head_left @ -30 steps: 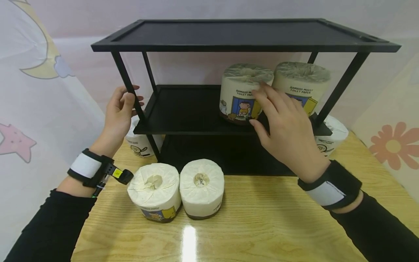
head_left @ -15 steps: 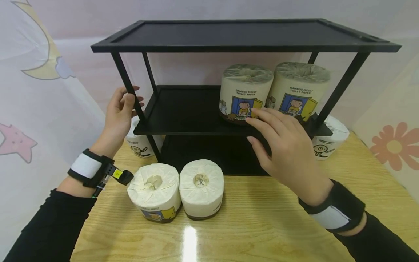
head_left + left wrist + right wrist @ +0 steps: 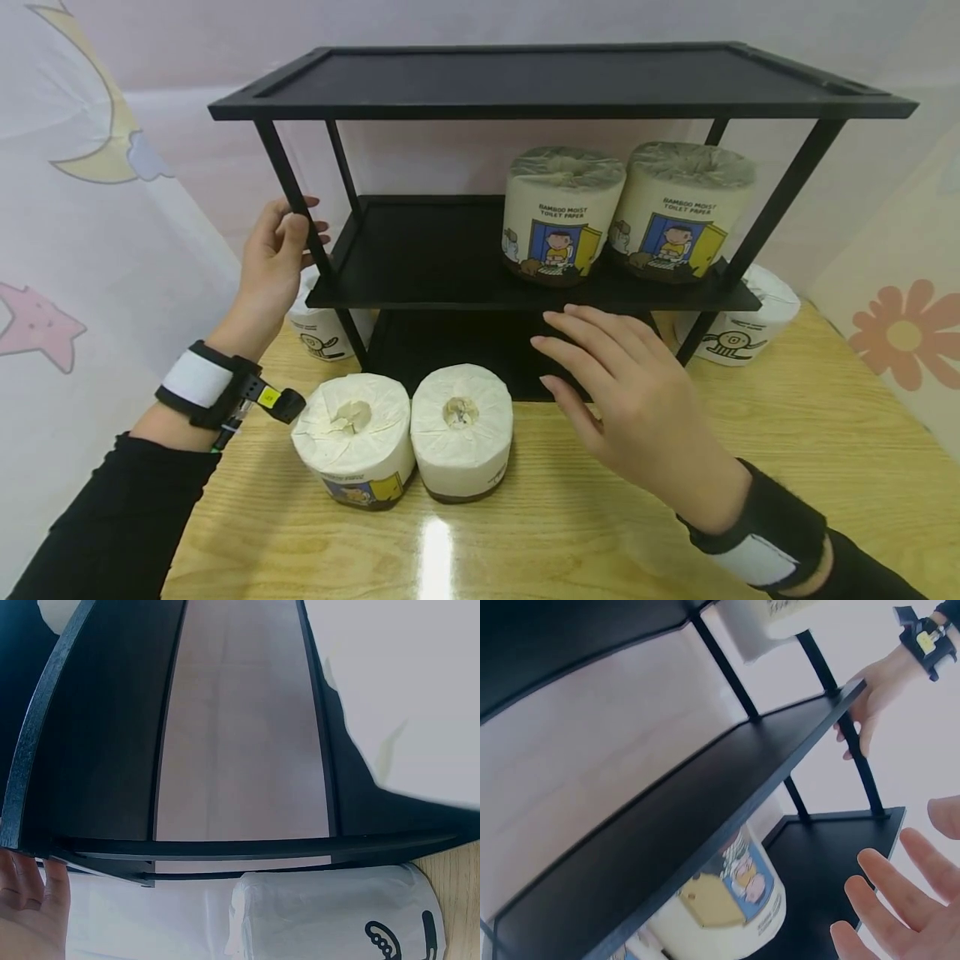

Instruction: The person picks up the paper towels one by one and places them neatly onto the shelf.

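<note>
My left hand grips the front left post of a black three-tier rack, thumb in front and fingers behind. On the middle tier, toward the right, two wrapped toilet paper rolls stand upright side by side: an inner roll and an outer roll. Holding nothing, my right hand hovers in front of the lower tier, its fingers spread and slightly bent. Two more rolls, a left one and a right one, stand on the table before the rack, left of that hand.
White rolls stand beside the rack's base, one at the left and one at the right. The rack's top tier overhangs the middle one. A wooden table lies beneath, with printed cloth behind and at the sides.
My right hand has come off the inner roll on the middle tier, moving down and toward me. Both middle-tier rolls are now fully visible. The left hand stays on the post.
</note>
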A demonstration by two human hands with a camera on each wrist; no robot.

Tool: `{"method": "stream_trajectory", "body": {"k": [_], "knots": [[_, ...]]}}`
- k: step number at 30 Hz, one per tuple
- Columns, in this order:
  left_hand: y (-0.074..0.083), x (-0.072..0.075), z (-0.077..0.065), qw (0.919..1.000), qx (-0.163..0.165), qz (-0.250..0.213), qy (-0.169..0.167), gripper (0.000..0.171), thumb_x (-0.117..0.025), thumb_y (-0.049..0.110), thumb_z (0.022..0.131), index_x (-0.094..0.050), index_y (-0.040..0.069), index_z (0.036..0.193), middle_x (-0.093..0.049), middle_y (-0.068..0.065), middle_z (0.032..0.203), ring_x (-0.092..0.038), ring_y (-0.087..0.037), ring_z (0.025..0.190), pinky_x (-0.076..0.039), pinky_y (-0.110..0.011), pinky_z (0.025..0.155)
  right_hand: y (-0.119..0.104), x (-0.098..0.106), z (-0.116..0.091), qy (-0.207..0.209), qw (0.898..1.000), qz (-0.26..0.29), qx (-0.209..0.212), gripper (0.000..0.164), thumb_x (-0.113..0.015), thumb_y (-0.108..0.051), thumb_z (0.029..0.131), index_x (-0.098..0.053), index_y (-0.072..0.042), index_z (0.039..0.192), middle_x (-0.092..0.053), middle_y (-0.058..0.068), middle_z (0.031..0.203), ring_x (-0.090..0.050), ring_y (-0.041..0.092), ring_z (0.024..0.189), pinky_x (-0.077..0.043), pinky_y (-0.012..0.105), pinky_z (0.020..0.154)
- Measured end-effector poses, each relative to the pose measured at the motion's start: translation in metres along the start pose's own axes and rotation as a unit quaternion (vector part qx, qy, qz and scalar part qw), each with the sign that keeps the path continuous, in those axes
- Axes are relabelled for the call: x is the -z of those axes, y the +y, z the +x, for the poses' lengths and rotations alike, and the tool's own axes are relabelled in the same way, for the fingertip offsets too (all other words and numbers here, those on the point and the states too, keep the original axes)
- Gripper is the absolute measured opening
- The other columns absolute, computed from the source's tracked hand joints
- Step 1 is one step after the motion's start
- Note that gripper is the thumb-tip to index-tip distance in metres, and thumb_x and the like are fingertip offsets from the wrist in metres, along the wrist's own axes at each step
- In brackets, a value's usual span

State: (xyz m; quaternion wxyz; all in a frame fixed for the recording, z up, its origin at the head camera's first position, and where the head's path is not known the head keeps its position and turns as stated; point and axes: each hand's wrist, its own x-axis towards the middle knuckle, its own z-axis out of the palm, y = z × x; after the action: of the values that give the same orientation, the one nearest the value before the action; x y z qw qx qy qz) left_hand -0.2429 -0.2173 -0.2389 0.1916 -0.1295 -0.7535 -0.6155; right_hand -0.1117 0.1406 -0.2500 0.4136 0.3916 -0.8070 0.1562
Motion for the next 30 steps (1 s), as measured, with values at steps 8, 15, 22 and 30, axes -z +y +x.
{"method": "stream_trajectory", "body": {"k": [8, 15, 22, 30], "knots": [[-0.001, 0.000, 0.000, 0.9997, 0.001, -0.022, 0.002, 0.052, -0.055, 0.054, 0.087, -0.058, 0.021, 0.127, -0.062, -0.002, 0.109, -0.058, -0.020, 0.109, -0.048, -0.031, 0.094, -0.008, -0.006, -0.009, -0.008, 1.000, 0.016, -0.001, 0.037, -0.046, -0.029, 0.106, -0.071, -0.003, 0.113, -0.066, 0.015, 0.123, -0.060, 0.034, 0.116, -0.047, 0.047, 0.095], [-0.001, 0.000, 0.000, 0.9994, -0.002, -0.035, 0.002, 0.056, -0.057, 0.057, 0.084, -0.059, 0.021, 0.126, -0.063, -0.002, 0.108, -0.059, -0.019, 0.108, -0.048, -0.030, 0.093, -0.001, -0.003, -0.022, -0.004, 1.000, 0.006, -0.018, 0.040, -0.045, -0.030, 0.106, -0.071, 0.000, 0.111, -0.067, 0.017, 0.120, -0.060, 0.036, 0.114, -0.046, 0.047, 0.094], [0.000, 0.000, 0.000, 0.9995, -0.005, -0.031, 0.002, 0.057, -0.057, 0.058, 0.084, -0.058, 0.021, 0.126, -0.063, -0.002, 0.109, -0.058, -0.020, 0.109, -0.048, -0.033, 0.096, 0.010, 0.004, -0.037, -0.001, 0.999, -0.005, -0.049, 0.044, -0.044, -0.035, 0.106, -0.070, 0.000, 0.112, -0.066, 0.017, 0.120, -0.059, 0.037, 0.114, -0.043, 0.047, 0.093], [-0.001, 0.001, 0.000, 0.9996, -0.002, -0.029, -0.001, 0.055, -0.057, 0.057, 0.085, -0.058, 0.021, 0.127, -0.062, -0.003, 0.111, -0.058, -0.022, 0.110, -0.047, -0.034, 0.097, 0.018, 0.009, -0.045, 0.008, 0.998, -0.015, -0.064, 0.045, -0.045, -0.037, 0.106, -0.070, 0.000, 0.112, -0.066, 0.018, 0.120, -0.059, 0.038, 0.113, -0.042, 0.044, 0.095]]}}
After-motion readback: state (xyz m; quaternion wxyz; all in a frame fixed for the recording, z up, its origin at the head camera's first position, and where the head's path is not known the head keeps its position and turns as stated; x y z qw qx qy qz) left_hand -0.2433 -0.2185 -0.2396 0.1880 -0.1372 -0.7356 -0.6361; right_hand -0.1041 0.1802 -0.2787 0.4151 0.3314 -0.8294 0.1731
